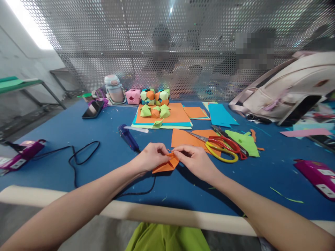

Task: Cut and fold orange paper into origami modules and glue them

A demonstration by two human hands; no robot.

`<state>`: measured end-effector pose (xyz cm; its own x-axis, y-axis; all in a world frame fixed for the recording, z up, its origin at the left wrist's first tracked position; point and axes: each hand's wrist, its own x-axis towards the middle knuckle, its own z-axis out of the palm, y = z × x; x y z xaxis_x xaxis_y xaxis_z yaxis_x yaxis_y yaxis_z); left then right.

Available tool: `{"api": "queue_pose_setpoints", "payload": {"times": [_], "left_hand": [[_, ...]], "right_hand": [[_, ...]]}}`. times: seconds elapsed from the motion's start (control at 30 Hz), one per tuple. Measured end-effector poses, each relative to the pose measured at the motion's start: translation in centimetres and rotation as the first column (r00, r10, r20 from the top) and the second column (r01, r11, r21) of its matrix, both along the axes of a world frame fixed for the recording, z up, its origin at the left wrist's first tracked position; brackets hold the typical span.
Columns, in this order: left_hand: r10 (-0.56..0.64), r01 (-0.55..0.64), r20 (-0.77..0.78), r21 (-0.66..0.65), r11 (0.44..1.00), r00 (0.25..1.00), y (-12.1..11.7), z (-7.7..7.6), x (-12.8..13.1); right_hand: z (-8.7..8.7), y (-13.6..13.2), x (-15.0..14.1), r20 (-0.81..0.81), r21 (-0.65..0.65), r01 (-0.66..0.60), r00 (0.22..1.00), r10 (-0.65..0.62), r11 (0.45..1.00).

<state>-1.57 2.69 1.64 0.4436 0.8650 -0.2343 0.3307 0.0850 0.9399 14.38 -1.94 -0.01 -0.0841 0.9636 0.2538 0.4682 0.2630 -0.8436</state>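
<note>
A small folded piece of orange paper (165,166) is held just above the blue table (104,174). My left hand (154,157) pinches its left and upper edge, while the fingers of my right hand (192,158) grip its upper right corner. The fingertips hide part of the folds. To the left of my left hand lies a blue hot glue gun (128,138) with a pale glue stick in it. Beyond my hands is a flat orange sheet (180,137), overlapped by yellow-handled scissors (225,155) and red-handled scissors (229,141).
Folded paper blocks (148,97) and stacked coloured sheets (178,111) stand farther back, near a bottle (114,89) and a phone (93,109). A black cord (74,164) crosses at left. Purple power strips (318,174) and a backpack (293,83) are at right; a perforated metal screen (141,62) stands behind.
</note>
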Motion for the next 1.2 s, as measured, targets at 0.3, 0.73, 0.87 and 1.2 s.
{"api": "queue_pose_setpoints", "payload": {"times": [0.3, 0.73, 0.87, 1.2], "left_hand": [[-0.073, 0.074, -0.016, 0.069, 0.995, 0.997, 0.0, -0.6, -0.1], [0.013, -0.001, -0.042, 0.269, 0.963, 0.999, 0.1, 0.2, -0.5], [0.086, -0.097, 0.056, 0.254, 0.962, 0.995, 0.2, -0.2, -0.3], [0.127, -0.141, 0.087, 0.182, 0.973, 0.988, 0.1, -0.8, -0.2]], "right_hand": [[-0.3, -0.3, -0.3, 0.153, 0.256, -0.030, 0.988, -0.010, 0.966], [-0.5, 0.1, -0.2, 0.150, 0.245, 0.034, 0.986, -0.073, 0.969], [-0.4, -0.2, -0.6, 0.186, 0.108, 0.088, 0.977, -0.107, 0.990], [-0.6, 0.2, -0.5, 0.284, 0.236, 0.101, 0.944, -0.168, 0.966]]}}
